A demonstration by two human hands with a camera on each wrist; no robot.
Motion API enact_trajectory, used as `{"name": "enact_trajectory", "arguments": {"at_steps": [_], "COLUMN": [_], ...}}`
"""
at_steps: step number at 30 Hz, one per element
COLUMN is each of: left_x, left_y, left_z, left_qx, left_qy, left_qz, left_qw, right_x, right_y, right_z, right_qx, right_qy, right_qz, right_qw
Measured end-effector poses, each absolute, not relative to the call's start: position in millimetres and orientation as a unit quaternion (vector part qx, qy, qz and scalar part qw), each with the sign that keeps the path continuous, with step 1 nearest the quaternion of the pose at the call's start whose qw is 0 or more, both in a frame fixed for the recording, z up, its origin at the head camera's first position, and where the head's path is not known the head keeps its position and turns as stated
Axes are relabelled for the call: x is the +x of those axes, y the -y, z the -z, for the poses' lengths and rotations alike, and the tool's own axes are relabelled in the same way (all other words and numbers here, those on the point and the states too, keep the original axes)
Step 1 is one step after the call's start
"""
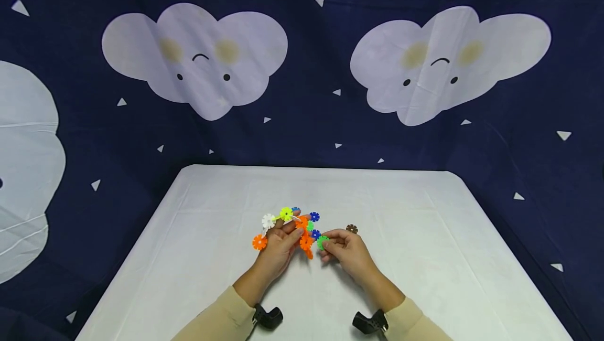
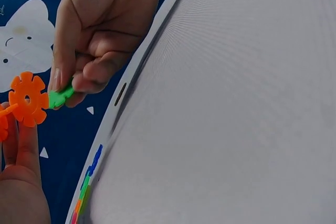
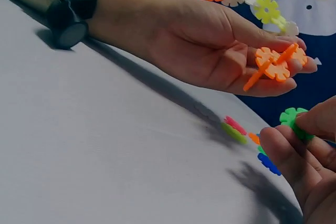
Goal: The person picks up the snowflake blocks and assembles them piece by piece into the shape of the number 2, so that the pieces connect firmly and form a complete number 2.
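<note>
Above a white table (image 1: pixel 189 273), two bare hands are close together. The left hand (image 1: pixel 277 249) pinches a chain of flower-shaped discs (image 1: pixel 286 214) between thumb and fingers, with its grip on a cluster of orange discs (image 1: pixel 306 242) at the end nearer the other hand; from there the chain arches round the far side of the hand, through yellow and white links, to one more orange disc (image 1: pixel 259 242). The right hand (image 1: pixel 346 252) has a green disc (image 1: pixel 323 242) pinched between thumb and index finger, the other fingers curled in below — the disc is near the orange cluster but apart from it. Just beyond the right hand a brown disc (image 1: pixel 352 228) lies on the table, and the right wrist view shows more flat pieces there in a row, among them a pink piece (image 3: pixel 235 125) and a blue piece (image 3: pixel 269 164). Tan sleeves (image 1: pixel 214 320) cover both forearms, a black wrist device (image 1: pixel 270 318) at each cuff — behind hangs a dark blue cloth (image 1: pixel 321 68) with white clouds (image 1: pixel 203 36)
</note>
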State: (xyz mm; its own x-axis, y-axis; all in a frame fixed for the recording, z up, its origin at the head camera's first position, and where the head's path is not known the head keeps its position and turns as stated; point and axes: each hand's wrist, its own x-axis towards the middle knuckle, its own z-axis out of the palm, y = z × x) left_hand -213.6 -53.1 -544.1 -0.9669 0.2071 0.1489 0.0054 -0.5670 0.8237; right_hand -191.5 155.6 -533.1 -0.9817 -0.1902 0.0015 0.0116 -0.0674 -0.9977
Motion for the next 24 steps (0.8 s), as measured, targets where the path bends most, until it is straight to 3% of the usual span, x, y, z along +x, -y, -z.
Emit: {"name": "enact_trajectory", "arguments": {"at_steps": [6, 15, 24], "left_x": [-214, -214, -214], "left_y": [54, 56, 58], "left_z": [544, 544, 546], "left_qx": [0.084, 0.124, 0.158], "left_qy": [-0.463, -0.448, -0.437], "left_qz": [-0.879, -0.883, -0.883], "left_qw": [0.07, 0.063, 0.065], "right_x": [-183, -171, -165], "right_y": [-157, -160, -155], "right_z": [534, 537, 538], "right_qx": [-0.059, -0.074, -0.102], "right_qy": [-0.674, -0.656, -0.64], "right_qz": [0.73, 0.735, 0.739], "right_qw": [0.096, 0.157, 0.183]}}
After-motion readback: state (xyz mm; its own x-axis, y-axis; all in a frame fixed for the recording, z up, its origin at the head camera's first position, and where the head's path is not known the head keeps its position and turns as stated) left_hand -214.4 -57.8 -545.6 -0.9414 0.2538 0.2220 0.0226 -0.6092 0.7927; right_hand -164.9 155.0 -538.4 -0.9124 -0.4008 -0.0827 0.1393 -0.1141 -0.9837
